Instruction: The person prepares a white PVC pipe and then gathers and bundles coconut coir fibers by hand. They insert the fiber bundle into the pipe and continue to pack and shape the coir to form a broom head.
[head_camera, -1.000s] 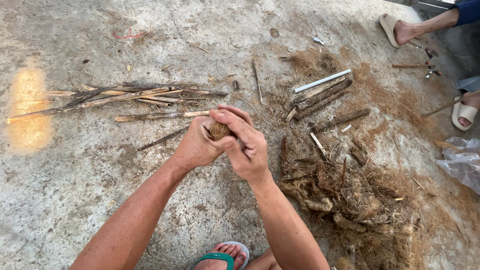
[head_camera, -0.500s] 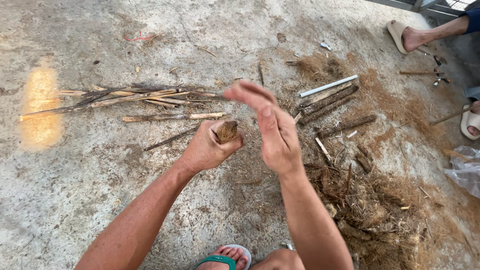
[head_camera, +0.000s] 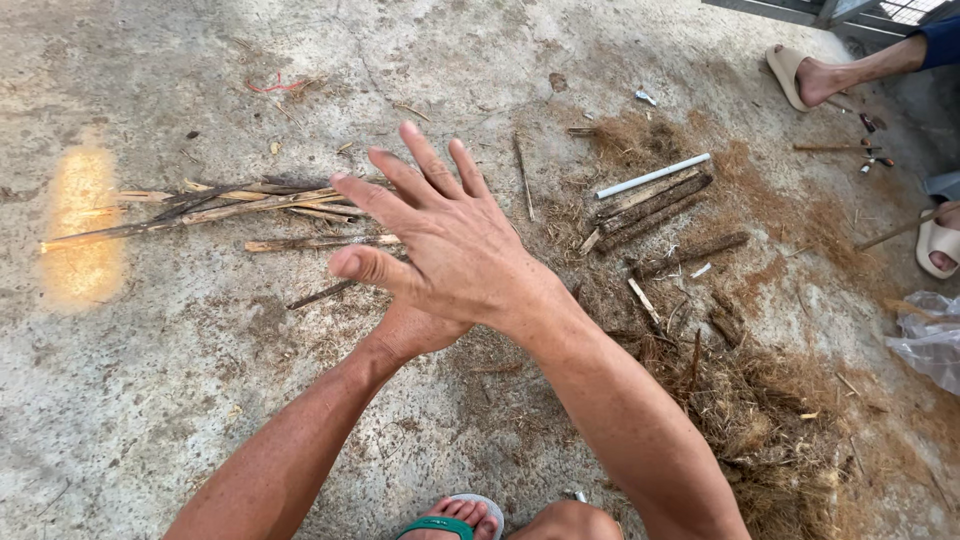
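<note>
My right hand (head_camera: 450, 250) is open with its fingers spread wide, palm down, held above the concrete floor (head_camera: 150, 400). My left hand (head_camera: 415, 332) lies right under it; only its heel and wrist show, and its fingers and whatever is in them are hidden. Just beyond the right fingertips lies a row of thin dry sticks (head_camera: 230, 205). To the right of both hands are dark bark-covered sticks (head_camera: 655, 205) and a white tube (head_camera: 652, 176).
A heap of brown fibre and bark scraps (head_camera: 770, 400) spreads to the right. Another person's sandalled foot (head_camera: 810, 75) is at the top right, a second sandal (head_camera: 935, 245) at the right edge, beside a clear plastic bag (head_camera: 930, 335). My own foot in a green sandal (head_camera: 455, 520) is at the bottom.
My right hand has let go of the brown chunk that both hands held, opened wide and swung left over my left hand, which now is covered.
</note>
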